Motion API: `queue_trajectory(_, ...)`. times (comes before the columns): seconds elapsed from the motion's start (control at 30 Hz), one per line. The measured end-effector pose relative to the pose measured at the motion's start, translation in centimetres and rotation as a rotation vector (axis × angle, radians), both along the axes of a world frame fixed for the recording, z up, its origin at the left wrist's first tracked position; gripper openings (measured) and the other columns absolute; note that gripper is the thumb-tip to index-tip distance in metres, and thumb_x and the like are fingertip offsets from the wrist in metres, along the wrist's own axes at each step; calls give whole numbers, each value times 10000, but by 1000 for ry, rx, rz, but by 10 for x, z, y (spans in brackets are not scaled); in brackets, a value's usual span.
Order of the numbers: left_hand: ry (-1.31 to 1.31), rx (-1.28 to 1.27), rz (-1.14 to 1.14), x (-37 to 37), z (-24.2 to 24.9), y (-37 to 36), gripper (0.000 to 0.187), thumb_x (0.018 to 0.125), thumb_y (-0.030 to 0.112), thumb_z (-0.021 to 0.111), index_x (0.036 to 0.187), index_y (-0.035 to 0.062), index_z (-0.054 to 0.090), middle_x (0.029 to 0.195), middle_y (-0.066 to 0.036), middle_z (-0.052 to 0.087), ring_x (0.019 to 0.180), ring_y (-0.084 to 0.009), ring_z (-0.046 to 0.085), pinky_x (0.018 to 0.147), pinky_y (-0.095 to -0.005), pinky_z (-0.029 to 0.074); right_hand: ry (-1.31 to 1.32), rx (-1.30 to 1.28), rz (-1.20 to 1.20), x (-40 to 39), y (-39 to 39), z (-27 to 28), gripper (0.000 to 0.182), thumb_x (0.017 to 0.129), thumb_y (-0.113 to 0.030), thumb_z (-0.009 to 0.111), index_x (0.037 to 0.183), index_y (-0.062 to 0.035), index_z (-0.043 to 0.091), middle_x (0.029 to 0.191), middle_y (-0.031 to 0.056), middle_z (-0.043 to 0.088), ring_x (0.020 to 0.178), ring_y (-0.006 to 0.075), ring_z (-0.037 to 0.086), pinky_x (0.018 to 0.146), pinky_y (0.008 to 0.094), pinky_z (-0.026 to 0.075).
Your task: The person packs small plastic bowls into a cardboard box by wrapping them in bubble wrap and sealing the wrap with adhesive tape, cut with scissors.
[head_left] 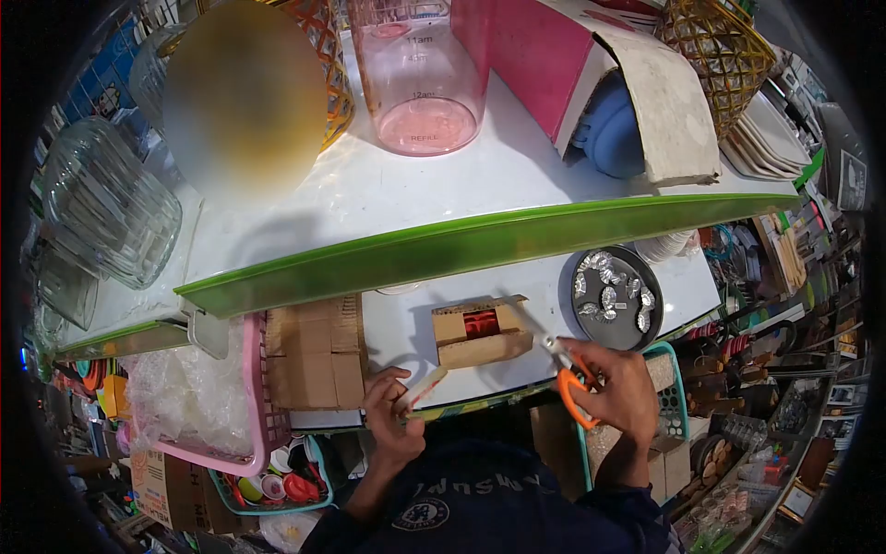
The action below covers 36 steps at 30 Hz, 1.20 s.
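My right hand is closed around the orange handles of a pair of scissors. The scissor blades are parted and point up and left toward a small cardboard box. Red contents show through the box's opening. My left hand pinches a small pale strip with red marks, just in front and to the left of the box. A larger brown cardboard box stands left of the small one, close beyond my left fingers.
Overhead, a green-edged shelf carries a clear bottle, a pink box and glass jars. A dark round pan holds foil pieces. A pink basket of bubble wrap stands left; a teal basket is at right.
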<state>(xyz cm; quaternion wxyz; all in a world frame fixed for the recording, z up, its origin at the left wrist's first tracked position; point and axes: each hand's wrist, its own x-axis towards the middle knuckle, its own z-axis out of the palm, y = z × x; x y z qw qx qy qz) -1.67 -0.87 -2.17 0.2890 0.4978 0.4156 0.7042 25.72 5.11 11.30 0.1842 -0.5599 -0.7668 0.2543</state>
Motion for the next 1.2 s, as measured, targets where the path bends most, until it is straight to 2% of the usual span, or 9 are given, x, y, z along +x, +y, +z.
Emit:
queue_trajectory(0.07,283,151,8,-11,-24,-2,540,862,300,651,1264,25,418,1174,-230,488,934,-262,565,785,-340,478,13,45,-173,-2,1,-7,424,759,-178,747,1156,-79,637,729,146,659,602,316,656,586,398,524)
queue_trajectory(0.17,475,290,141,-17,-51,-7,653,825,452,685,1262,37,434,1144,-211,520,913,-285,573,783,-368,484,49,-29,-301,-2,4,-23,437,785,-183,724,1188,-62,605,751,160,662,644,342,664,616,422,524)
queue_trajectory(0.47,1004,-78,123,-4,-28,6,739,734,496,769,1293,82,520,1186,-181,515,1044,-359,577,800,-467,524,-106,-67,-270,-10,13,-73,485,794,-210,729,1218,-30,580,779,206,660,754,407,654,673,473,519)
queue_trajectory(0.57,1024,-222,-29,-1,-21,8,848,721,426,817,1377,69,415,1336,-213,403,1146,-391,507,935,-517,445,-141,-37,-244,-14,16,-84,475,801,-221,716,1212,-29,576,794,212,663,767,403,657,683,477,525)
queue_trajectory(0.67,1019,-395,-132,0,-27,10,901,722,465,805,1401,61,373,1374,-227,362,1171,-402,494,961,-537,424,-147,-81,-265,-17,18,-91,446,779,-188,716,1185,-31,614,819,236,646,788,421,643,682,470,522)
queue_trajectory(0.9,1164,-316,-56,0,-38,8,998,710,498,802,1428,19,301,1419,-241,318,1312,-417,361,1086,-530,318,-202,-37,-309,-21,20,-115,437,776,-205,713,1181,-64,628,873,218,654,811,408,649,703,476,526)
queue_trajectory(1.0,1014,-258,9,-1,-37,9,963,713,492,796,1422,59,308,1382,-255,365,1223,-437,415,995,-574,362,-227,43,-292,-21,20,-122,442,775,-207,709,1188,-72,627,874,207,642,815,406,646,711,476,525)
queue_trajectory(1.1,805,-343,-55,0,-36,6,1105,667,517,812,1435,-38,243,1428,-234,318,1356,-423,291,1125,-531,257,-186,76,-293,-21,18,-123,443,767,-190,716,1185,-72,629,866,204,628,806,407,639,709,475,524)
queue_trajectory(1.2,735,-153,19,5,-23,11,1068,708,520,780,1482,72,197,1406,-257,349,1281,-447,371,1045,-567,330,-173,69,-294,-21,16,-118,398,770,-179,725,1142,-60,644,854,188,626,787,398,637,698,470,522)
